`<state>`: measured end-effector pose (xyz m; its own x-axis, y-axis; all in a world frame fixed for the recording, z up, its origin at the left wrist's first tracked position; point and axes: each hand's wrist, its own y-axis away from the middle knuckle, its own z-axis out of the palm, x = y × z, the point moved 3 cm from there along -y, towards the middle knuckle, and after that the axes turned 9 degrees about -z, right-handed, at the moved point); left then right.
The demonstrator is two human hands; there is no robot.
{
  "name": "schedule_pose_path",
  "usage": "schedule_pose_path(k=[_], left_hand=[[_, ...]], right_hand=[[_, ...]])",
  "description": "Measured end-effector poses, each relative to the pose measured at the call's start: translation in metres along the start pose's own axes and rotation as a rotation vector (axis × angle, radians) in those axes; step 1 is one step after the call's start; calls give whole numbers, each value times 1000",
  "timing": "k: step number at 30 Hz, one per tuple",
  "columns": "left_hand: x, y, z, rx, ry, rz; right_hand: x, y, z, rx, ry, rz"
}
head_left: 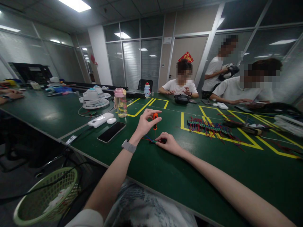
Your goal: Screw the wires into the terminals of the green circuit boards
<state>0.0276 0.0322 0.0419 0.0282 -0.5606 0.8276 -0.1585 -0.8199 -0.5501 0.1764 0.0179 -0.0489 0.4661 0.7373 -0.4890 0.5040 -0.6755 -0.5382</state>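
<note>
My left hand [144,123] pinches the orange screwdriver [155,121] upright, its tip just below on the small wired connector [152,141] my right hand [169,142] pins flat, so I judge this piece only partly fastened, the bundle of wires [208,127] beyond my right hand perhaps done.

Across the table [165,176], from the near edge to the far side

A screwdriver [155,121] stood upright in the left hand [144,123], directly above a small part [153,142] that the right hand [169,143] pinned to the tabletop. Left of them lay a phone [111,131], with a bottle [120,103] and fans [92,99] behind it. A wire bundle [208,126] lay to the right, and a basket [44,195] sat on the floor, below the near-left edge.
</note>
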Motion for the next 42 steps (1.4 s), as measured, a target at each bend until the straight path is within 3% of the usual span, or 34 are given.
schedule_pose_path(k=[5,10,15,20,22,26,32,36,39,42], left_hand=[[-3,0,5,-143,213,-94],[-1,0,0,24,-39,-8],[-8,-1,7,-157,228,-108],[-6,-1,2,23,22,-46],[-3,-1,2,23,-8,-12],[-6,0,7,-141,244,-113],[-12,-3,3,-20,231,-139],[-12,-3,5,-122,414,-205],[-8,-2,3,-62,268,-170],[-1,1,0,73,-48,-16]], right_hand=[[0,0,0,-8,-3,6],[-1,0,-1,-12,1,4],[-1,0,-1,-7,-12,7],[0,0,0,-5,-10,2],[0,0,0,-5,-8,1],[-2,0,-1,2,-8,6],[-3,0,-1,-10,-2,3],[-2,0,-1,-9,-5,-1],[-1,1,-1,-10,-14,7],[-1,1,-1,-11,-10,7]])
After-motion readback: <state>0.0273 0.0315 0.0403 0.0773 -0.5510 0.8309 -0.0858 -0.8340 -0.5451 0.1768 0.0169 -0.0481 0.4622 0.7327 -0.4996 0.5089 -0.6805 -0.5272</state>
